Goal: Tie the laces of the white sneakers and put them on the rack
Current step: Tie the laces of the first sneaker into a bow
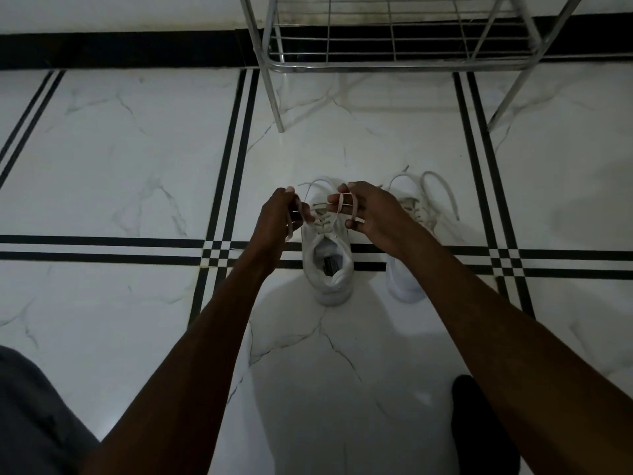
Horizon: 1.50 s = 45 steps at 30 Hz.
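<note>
At the lower left corner of the frame a grey-clad knee (pixel 30 416) is seen, and at the lower right a dark foot (pixel 479 426) is set on the white marble-patterned floor (pixel 120 159), which is crossed by black inlaid stripes. Two bare forearms are stretched from the bottom edge toward the middle of the frame. At the centre, the left sneaker (pixel 329 269) of the white pair is stood on the floor with its heel nearest the camera and its opening facing up, a dark label being visible inside. Over its tongue both hands are held. The left hand (pixel 274 221) is closed around one end of the white lace (pixel 320 186), which is pinched between thumb and fingertips, with the loose tail hung down beside the palm. The right hand (pixel 373 210) is pinched on the other end of that lace, which is wrapped across its extended fingers. A loop of the lace is arched between the two hands above the toe. Just to the right, partly hidden behind the right wrist, the second white sneaker (pixel 407 279) is placed parallel to the first, its laces (pixel 442 193) lying loose in open loops on the floor. Farther back, at the top centre of the frame, a chrome wire shoe rack (pixel 394 65) is stood against the wall above a black skirting band (pixel 120 49), well apart from both sneakers.
</note>
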### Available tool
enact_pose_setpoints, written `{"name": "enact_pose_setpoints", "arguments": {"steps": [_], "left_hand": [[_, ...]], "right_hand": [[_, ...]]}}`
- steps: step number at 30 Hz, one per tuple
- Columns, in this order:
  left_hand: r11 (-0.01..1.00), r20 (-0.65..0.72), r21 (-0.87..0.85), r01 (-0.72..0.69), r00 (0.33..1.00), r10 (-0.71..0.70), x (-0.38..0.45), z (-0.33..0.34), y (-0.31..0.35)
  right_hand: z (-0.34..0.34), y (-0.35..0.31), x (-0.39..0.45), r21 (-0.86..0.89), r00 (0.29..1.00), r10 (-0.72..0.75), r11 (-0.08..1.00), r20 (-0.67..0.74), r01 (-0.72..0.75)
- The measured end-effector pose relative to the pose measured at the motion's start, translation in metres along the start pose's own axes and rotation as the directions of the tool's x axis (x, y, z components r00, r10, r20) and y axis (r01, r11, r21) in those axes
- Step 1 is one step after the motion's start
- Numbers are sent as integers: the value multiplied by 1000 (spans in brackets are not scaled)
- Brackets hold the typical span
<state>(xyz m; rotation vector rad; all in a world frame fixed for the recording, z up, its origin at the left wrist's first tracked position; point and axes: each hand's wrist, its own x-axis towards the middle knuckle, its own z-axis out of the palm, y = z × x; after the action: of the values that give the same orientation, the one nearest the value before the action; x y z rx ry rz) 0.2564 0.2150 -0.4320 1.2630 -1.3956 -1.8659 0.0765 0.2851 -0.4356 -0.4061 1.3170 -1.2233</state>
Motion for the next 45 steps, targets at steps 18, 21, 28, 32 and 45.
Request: {"name": "enact_pose_setpoints", "arguments": {"steps": [18, 21, 28, 32, 45], "left_hand": [[772, 235, 524, -360, 932, 275, 7, 2, -9], [729, 235, 566, -384, 923, 303, 8, 3, -9], [680, 231, 617, -397, 917, 326, 13, 3, -7], [652, 275, 617, -440, 898, 345, 16, 2, -9], [927, -1, 370, -65, 998, 70, 28, -5, -19]], "right_hand": [[12, 15, 21, -239, 962, -99, 970, -255, 36], [13, 15, 19, -274, 964, -154, 957, -218, 91], [7, 10, 14, -386, 979, -176, 900, 101, 201], [15, 9, 14, -386, 981, -193, 903, 30, 189], [6, 1, 17, -635, 955, -269, 717, 127, 286]]}}
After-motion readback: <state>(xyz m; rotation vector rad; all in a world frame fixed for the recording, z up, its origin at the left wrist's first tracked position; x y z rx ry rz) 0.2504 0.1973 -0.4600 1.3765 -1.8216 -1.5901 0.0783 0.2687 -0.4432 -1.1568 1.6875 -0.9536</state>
